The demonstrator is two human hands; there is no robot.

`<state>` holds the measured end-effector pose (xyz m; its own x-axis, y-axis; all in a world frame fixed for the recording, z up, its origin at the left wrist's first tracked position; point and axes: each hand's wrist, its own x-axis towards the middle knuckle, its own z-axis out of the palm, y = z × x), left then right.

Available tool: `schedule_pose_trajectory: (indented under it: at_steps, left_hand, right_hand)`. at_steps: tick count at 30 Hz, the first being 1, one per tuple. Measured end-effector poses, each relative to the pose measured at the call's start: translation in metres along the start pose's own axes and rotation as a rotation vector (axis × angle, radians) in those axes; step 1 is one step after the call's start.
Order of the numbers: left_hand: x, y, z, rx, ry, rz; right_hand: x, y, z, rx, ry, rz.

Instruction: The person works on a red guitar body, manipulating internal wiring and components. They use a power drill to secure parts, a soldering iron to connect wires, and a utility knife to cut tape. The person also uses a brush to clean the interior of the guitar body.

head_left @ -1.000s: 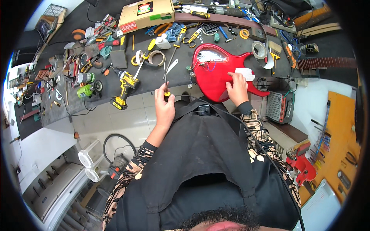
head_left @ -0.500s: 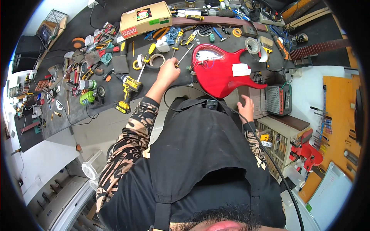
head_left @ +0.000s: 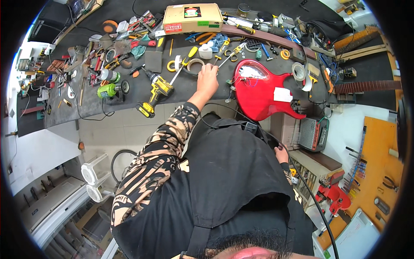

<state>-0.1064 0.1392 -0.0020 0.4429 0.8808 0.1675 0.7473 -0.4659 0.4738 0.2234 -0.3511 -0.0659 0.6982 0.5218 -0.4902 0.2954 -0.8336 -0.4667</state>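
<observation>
Left hand (head_left: 208, 82) beside the tape roll (head_left: 190, 69), right hand (head_left: 281, 154) low, well apart; remotely, I could not tell either grip. Careful reaching needed to spare the red guitar body (head_left: 255, 96), rightward on the bench (head_left: 183, 90).

"What's on your head view?"

"I see the left hand (head_left: 208, 82) over the bench (head_left: 183, 90), just beside a tape roll (head_left: 189, 71); I can't make out what its fingers hold."

"And the right hand (head_left: 281, 153)?"

"Low, near the black cable (head_left: 302, 181). My red guitar body (head_left: 254, 100) juts past the bench's front edge, a white patch (head_left: 282, 94) on it."
</observation>
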Motion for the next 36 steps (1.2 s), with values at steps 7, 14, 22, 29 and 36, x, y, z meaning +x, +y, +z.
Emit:
schedule_pose_trajectory:
  at_steps: [7,14,22,29,36]
  left_hand:
    - [-0.037,-0.025,-0.032,-0.047,-0.035,-0.058]
    - [0.021,0.012,-0.036,-0.203,-0.084,-0.020]
    - [0.083,0.025,0.034,0.046,-0.349,-0.217]
    - [0.074,0.028,0.040,0.077,-0.309,-0.214]
    - [0.081,0.039,0.027,0.380,-0.009,-0.202]
  right_hand:
    - [0.006,0.025,0.015,-0.059,-0.133,0.018]
    - [0.007,0.039,0.011,0.049,-0.122,0.091]
    - [-0.012,-0.033,-0.024,0.106,-0.039,-0.014]
    - [0.068,-0.234,-0.070,0.206,0.151,-0.536]
    - [0.249,-0.456,0.004,-0.172,0.063,-1.311]
